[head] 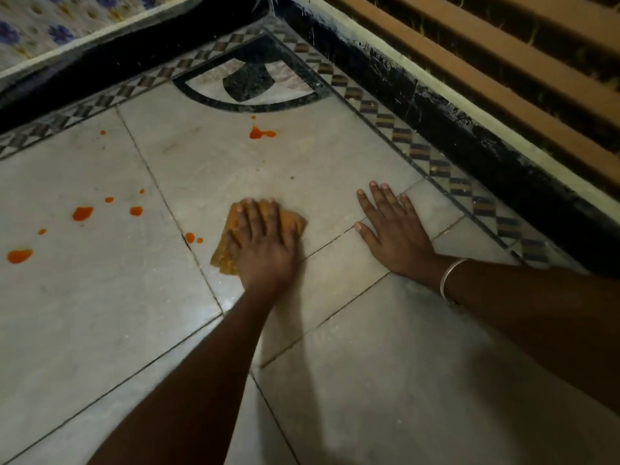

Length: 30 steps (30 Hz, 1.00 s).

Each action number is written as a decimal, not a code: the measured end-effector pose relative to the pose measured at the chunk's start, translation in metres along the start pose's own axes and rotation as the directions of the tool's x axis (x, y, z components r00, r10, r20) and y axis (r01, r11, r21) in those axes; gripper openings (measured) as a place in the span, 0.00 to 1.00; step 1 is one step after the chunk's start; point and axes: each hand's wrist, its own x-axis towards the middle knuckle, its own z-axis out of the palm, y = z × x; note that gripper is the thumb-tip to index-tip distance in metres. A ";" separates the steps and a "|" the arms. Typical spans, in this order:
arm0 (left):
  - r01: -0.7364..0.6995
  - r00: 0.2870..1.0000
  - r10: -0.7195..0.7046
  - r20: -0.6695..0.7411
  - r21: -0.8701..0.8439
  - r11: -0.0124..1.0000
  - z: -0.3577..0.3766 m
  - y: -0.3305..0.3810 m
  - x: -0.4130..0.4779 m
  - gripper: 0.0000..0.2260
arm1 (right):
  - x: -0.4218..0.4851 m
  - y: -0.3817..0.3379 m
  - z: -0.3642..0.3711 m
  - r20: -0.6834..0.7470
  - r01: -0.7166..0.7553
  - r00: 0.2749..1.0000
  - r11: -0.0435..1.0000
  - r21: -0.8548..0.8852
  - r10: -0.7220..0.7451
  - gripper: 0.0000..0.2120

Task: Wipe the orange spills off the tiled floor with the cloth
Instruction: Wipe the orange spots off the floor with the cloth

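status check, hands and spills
Left hand flat on cloth. Right hand flat on floor. Spills unwiped, left and ahead. Nothing blocking.

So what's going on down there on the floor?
A person is wiping the tiled floor. Their left hand presses an orange-brown cloth flat on it, and the right hand rests flat on a tile. Orange spills sit unwiped to the left of the cloth, with another splash farther ahead.

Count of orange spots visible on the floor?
11 orange spots: two below the black arc; one upper left; six clustered at left; two just left of the cloth. More may hide under it.
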 end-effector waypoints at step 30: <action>-0.091 0.996 0.091 0.019 0.022 0.996 0.001 0.008 0.009 0.31 | 0.000 -0.002 -0.005 0.026 0.004 1.000 1.000 -0.008 -0.004 0.34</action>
